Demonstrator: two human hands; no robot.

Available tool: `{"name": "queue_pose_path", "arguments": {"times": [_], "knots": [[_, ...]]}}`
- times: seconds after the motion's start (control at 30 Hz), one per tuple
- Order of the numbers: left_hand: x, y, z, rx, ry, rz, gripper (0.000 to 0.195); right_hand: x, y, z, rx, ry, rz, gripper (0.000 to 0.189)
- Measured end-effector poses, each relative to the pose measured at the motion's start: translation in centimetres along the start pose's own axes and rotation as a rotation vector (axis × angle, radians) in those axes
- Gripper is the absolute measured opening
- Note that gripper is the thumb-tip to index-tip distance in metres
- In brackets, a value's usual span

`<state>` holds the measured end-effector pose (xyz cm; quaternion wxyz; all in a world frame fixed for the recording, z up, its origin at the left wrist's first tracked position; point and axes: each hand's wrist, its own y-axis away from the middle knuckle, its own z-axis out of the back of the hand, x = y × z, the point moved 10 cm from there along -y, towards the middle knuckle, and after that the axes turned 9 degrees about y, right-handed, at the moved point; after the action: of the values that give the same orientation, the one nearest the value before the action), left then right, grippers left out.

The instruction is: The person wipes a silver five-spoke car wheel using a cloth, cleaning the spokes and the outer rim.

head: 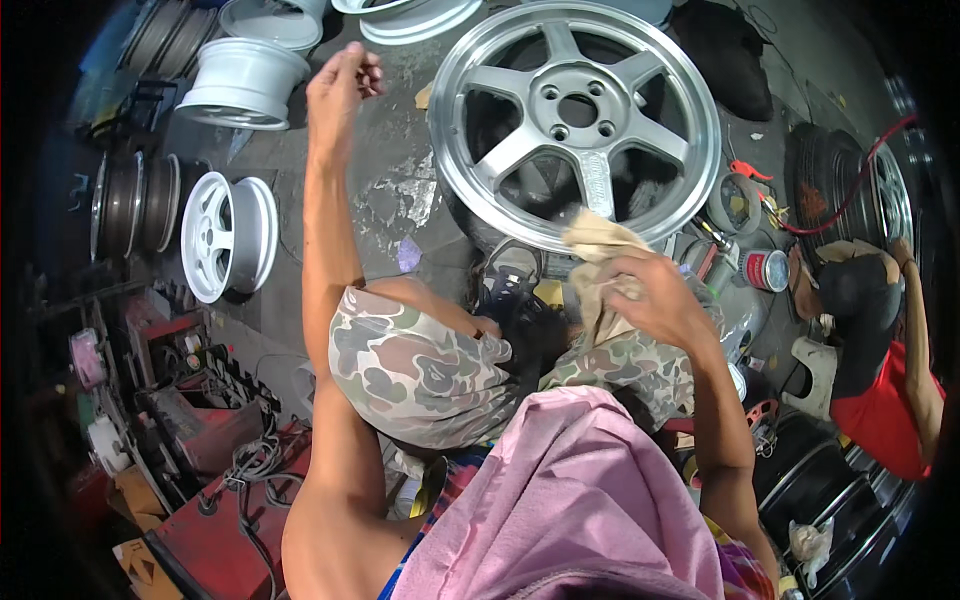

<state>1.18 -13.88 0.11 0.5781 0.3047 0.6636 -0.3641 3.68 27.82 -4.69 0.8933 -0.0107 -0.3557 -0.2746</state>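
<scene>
A silver six-spoke alloy wheel rim (598, 184) with a bright lip and raised lettering on one spoke lies face up before me, seemingly raised on a dark tyre. My right hand (652, 289) grips a crumpled tan cloth (600, 236), whose upper end meets the near lip of the wheel. Left of the wheel, my left hand (345, 79) is held out above the floor. Its fingers are curled, and I see nothing in them.
White rims (206, 236) stand at left, near a red machine (225, 510) with coiled cable. A paint can (765, 270), paintbrush (720, 240) and tape roll (733, 204) sit right of the wheel. Further right, a person in red (885, 412) sits by a tyre (829, 180).
</scene>
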Motion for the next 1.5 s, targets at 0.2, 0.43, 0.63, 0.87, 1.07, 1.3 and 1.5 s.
{"name": "queue_pose_path", "arguments": {"times": [0.2, 0.43, 0.63, 0.87, 1.07, 1.3, 1.5], "knots": [[6.3, 4.3, -8.1, 0.556, -0.675, 0.032, 0.031, -0.7, 1.3, -4.2, 0.146, -0.138, 0.011, 0.012], [8.6, 7.5, -13.4, 0.923, -0.990, -0.213, 0.044, 1.7, 2.4, -7.4, 0.345, -0.336, -0.020, 0.016], [10.3, 7.0, -13.3, 1.035, -0.995, -0.042, 0.041, 1.1, 2.8, -8.2, 0.307, -0.295, -0.018, 0.013], [9.4, 7.2, -13.1, 1.034, -0.850, -0.074, 0.039, 0.6, 2.4, -8.5, 0.286, -0.337, -0.037, 0.014], [8.7, 5.8, -13.3, 0.932, -0.829, -0.064, 0.035, 0.6, 2.1, -7.1, 0.163, -0.294, -0.053, 0.012], [2.5, 12.4, -23.5, 1.169, -0.479, -0.007, 0.037, 1.9, 1.4, -0.1, -0.080, -0.483, 0.038, 0.009], [3.5, 19.5, -27.4, 1.585, -0.135, 0.257, 0.034, 0.3, 2.3, 4.3, -0.333, -0.769, -0.075, 0.007]]}}
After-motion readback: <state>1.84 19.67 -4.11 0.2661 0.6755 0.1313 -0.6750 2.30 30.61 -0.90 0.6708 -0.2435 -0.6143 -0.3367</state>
